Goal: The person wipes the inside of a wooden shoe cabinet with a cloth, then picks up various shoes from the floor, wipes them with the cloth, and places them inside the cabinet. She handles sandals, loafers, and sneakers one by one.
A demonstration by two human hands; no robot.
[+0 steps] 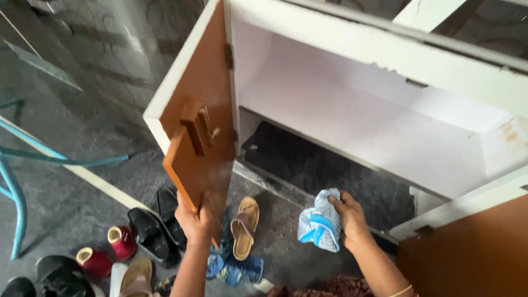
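Observation:
My left hand (pixel 197 223) grips the bottom corner of an open brown cabinet door (pixel 201 124) that has a white edge and a small latch block. In my right hand (pixel 348 216) I hold a bunched blue and white striped cloth (pixel 320 223), just in front of the cabinet's opening. The cabinet (pixel 385 115) is white inside, with one shelf and a dark stone floor at its base. Nothing lies on the shelf.
Footwear lies on the dark floor at the lower left: a tan sandal (pixel 243 226), black shoes (pixel 157 223), red slippers (pixel 110 250). Blue patterned fabric (pixel 234 268) lies by my left wrist. A second brown door (pixel 467 253) stands at the right. Blue tubing (pixel 16 192) runs along the left edge.

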